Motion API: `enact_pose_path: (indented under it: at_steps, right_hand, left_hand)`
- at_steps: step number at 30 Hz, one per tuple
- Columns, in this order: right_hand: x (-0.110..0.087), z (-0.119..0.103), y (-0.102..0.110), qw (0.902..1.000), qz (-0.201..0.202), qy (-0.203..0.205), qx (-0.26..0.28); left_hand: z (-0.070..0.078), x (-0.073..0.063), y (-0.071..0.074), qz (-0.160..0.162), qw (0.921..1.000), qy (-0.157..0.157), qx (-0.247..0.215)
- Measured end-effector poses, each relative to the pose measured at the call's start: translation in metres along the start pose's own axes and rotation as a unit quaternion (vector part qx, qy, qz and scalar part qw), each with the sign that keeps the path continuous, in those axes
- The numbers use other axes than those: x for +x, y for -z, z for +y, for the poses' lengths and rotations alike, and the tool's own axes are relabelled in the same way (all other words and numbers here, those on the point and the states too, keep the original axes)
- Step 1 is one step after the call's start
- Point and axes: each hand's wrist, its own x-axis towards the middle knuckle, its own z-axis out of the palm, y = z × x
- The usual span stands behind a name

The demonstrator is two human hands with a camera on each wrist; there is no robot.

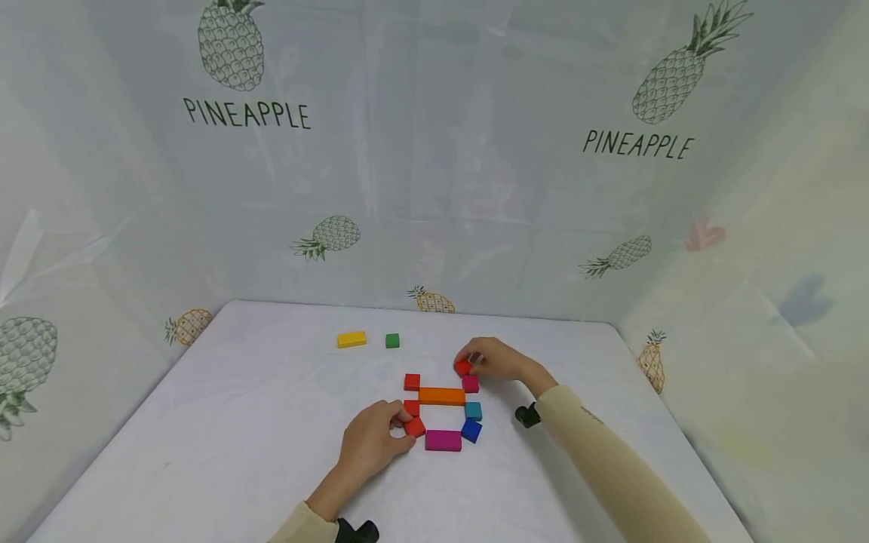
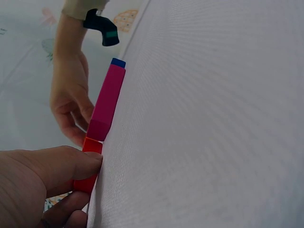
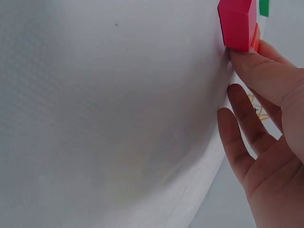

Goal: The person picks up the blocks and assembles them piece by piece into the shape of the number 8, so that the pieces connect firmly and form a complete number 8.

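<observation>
Blocks lie in a ring-like outline on the white table. At its lower left, my left hand (image 1: 370, 437) pinches a red block (image 1: 415, 427) between thumb and fingers, beside the end of a long magenta block (image 1: 443, 440). My right hand (image 1: 498, 358) holds another red block (image 1: 463, 368) at the upper right, just behind a crimson block (image 1: 471, 385); in the right wrist view the thumb partly hides it. A long orange block (image 1: 442, 396) crosses the outline. Teal (image 1: 473, 411) and blue (image 1: 471, 431) blocks line the right side, and two red blocks the left.
Farther back on the table (image 1: 224, 422) lie a yellow block (image 1: 351, 339) and a green block (image 1: 392, 341), apart from the outline. A pineapple-printed curtain (image 1: 448, 173) surrounds the table at the back and sides.
</observation>
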Motion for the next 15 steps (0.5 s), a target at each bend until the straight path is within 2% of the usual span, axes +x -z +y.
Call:
enact_pose_path:
  at_steps: [15]
  right_hand:
    - [0.0014, 0.0034, -0.0023, 0.9999, 0.009, -0.013, 0.006]
  left_hand:
    - [-0.0013, 0.0016, -0.0013, 0.002, 1.0000, 0.004, 0.000]
